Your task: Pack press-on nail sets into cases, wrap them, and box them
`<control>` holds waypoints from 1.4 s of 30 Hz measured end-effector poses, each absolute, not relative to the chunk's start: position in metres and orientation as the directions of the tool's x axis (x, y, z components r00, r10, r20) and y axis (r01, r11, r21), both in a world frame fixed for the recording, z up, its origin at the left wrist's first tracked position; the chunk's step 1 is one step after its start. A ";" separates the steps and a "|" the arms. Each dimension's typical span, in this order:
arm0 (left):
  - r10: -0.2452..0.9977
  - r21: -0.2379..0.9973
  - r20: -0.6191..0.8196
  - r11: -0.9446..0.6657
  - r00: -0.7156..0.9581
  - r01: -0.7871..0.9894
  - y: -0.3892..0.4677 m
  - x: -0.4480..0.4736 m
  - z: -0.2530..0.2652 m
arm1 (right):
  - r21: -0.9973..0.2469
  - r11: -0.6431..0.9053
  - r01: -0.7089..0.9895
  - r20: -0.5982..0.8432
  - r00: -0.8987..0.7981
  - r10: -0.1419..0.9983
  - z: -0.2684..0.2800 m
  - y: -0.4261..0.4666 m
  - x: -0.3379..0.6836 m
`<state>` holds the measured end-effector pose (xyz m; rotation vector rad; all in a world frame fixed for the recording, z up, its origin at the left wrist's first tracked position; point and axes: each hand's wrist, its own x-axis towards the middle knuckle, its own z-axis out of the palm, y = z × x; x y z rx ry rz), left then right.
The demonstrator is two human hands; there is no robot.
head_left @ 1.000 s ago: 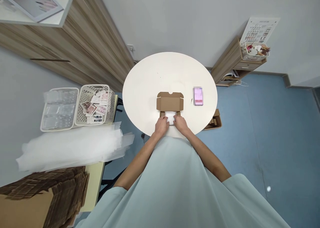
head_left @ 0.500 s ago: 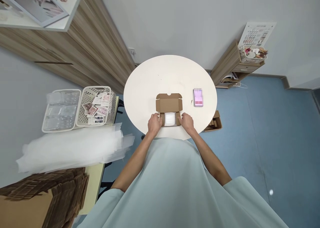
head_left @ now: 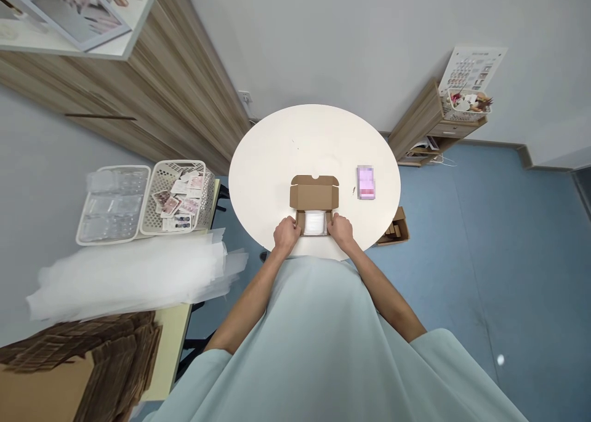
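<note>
A small brown cardboard box [head_left: 314, 196] stands at the near edge of the white oval table [head_left: 272, 151], its lid raised away from me. Inside it lies a white wrapped packet [head_left: 314, 222]. My left hand [head_left: 287, 233] grips the box's left wall with curled fingers. On the opposite wall, my right hand [head_left: 341, 230] is closed in the same way, thumb toward the inside. Right of the box, apart from both hands, lies a pink-purple pack [head_left: 365, 182] whose face is blurred.
At left, a side table [head_left: 173, 342] bears two white baskets [head_left: 148, 200] of clear packs and small cards, a pile of white translucent sheets [head_left: 133, 277] and stacked flat cardboard [head_left: 115, 373]. An open carton [head_left: 401, 228] sits on the floor at right, below a wooden cabinet [head_left: 418, 123].
Both hands have closed more tightly on the side walls of the box, their fingers less spread than before. The view has shifted slightly; the box's lid remains raised.
</note>
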<state>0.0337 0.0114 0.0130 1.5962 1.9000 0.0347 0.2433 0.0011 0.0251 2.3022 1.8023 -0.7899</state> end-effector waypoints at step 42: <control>0.982 0.826 -0.143 0.050 0.124 0.562 0.041 0.035 0.041 | -0.801 -0.165 0.576 -0.164 0.054 0.985 0.058 0.015 0.272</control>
